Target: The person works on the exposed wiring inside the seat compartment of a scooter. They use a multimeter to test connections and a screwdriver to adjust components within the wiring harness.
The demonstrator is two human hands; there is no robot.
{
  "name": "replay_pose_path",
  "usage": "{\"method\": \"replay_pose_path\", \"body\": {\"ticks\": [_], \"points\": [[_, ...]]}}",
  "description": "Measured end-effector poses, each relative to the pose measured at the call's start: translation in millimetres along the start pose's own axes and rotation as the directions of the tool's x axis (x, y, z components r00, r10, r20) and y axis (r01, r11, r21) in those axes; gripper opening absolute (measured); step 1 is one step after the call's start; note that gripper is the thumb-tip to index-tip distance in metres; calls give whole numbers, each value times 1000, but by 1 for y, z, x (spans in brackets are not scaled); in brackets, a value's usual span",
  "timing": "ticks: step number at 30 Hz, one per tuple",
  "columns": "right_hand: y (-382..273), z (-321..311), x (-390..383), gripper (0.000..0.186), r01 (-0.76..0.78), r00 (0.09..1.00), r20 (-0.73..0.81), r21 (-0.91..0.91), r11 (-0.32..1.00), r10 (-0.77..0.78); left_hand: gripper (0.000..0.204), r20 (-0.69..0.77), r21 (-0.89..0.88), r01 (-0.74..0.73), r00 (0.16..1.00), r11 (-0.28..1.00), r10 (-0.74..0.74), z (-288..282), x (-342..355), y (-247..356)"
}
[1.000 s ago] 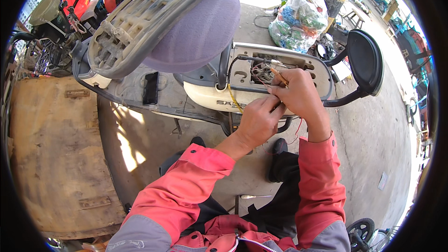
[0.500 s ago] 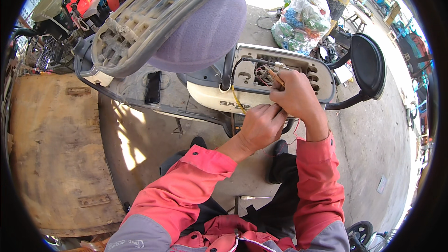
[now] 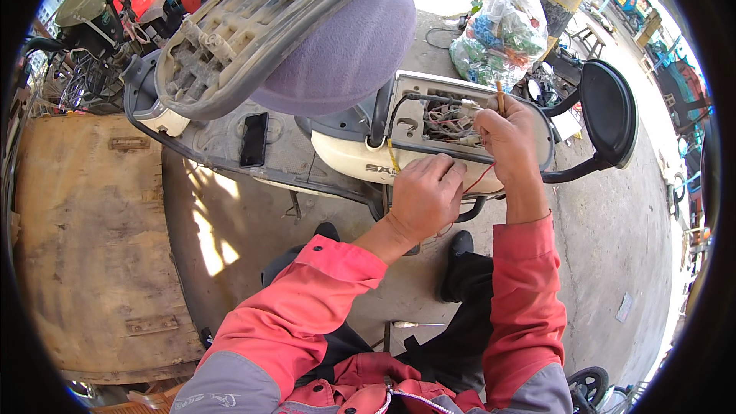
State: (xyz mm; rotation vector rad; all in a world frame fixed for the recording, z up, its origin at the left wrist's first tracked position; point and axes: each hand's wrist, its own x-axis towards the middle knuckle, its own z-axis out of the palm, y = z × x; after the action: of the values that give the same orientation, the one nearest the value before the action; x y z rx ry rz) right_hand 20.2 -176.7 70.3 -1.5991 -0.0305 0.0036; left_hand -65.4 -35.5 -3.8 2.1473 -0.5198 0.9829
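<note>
A white scooter body stands in front of me with its seat tipped up. In its open compartment lies a tangle of wires, with a white connector at the right. My right hand is closed over the compartment's right part, a thin orange-brown stick poking up from its fingers; its exact kind is unclear. Low at the compartment's near side, my left hand is closed with fingertips pinched. A red wire runs between the hands. A yellow-and-black lead hangs over the body beside my left hand.
A purple cushioned cover bulges under the raised seat. A phone lies on the footboard. Behind stands a clear bag of refuse; a black backrest juts out at right. A screwdriver lies on the ground, and a wooden board at left.
My right hand has moved up and right, away from the left hand, and the stick now points upward. The red wire is stretched between the hands. My left hand has stayed nearly in place.
</note>
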Motion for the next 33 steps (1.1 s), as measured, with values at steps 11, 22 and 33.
{"method": "replay_pose_path", "body": {"ticks": [11,22,33], "points": [[-13,-7,-8,11,-76,997,-11,118,990,78,21,-56,189,120,992,975,-111,-5,20,-23],[-19,-15,-17,11,-32,999,26,169,985,28,27,-1,226,122,992,967,-125,2,29,-32],[-24,-16,-35,14,49,992,115,84,995,-58,26,52,106,143,987,984,-149,4,37,-41]]}}
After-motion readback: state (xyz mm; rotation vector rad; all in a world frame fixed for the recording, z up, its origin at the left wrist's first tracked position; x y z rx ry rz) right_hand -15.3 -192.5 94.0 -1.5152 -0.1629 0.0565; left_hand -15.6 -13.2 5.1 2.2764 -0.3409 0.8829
